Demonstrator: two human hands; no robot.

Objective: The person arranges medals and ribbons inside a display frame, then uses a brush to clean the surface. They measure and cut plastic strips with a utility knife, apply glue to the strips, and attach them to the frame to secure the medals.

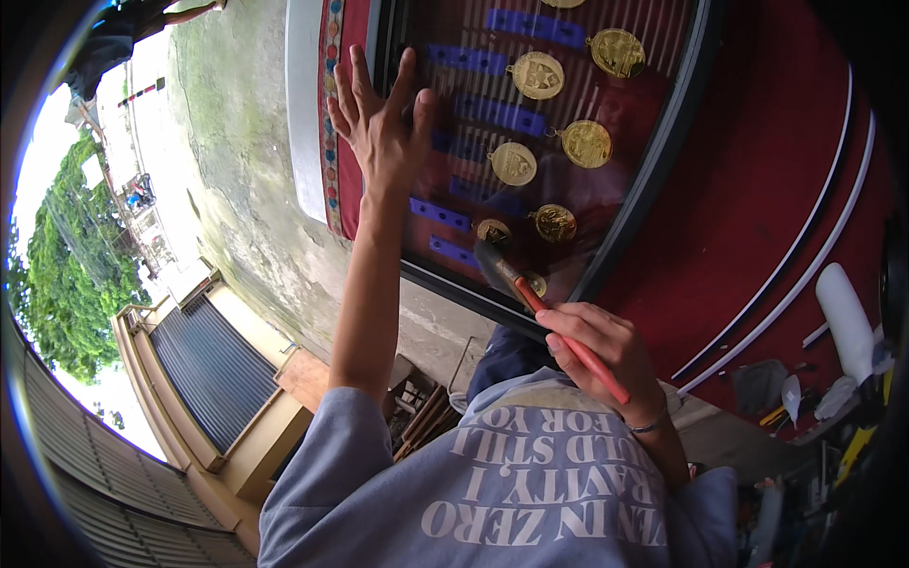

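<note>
A framed glass display case (625, 222) with a dark rim lies on a red-covered table. Behind its glass are several gold medals (586, 144) on blue ribbons (500, 115). My left hand (383, 133) rests with spread fingers on the case's left edge and holds nothing. In my right hand (603, 352) is a paintbrush with a red handle (579, 346), gripped between thumb and fingers. Its dark bristles (492, 263) lie over the glass at the near end, by the lowest medals. Whether the bristle tips press on the glass I cannot tell.
On the red cloth (748, 180) to the right lie two long thin white strips (805, 275). A white roll (845, 322) and several small tools sit at the table's right corner. A patterned trim (330, 123) borders the left side. A weathered wall (241, 142) stands beyond it.
</note>
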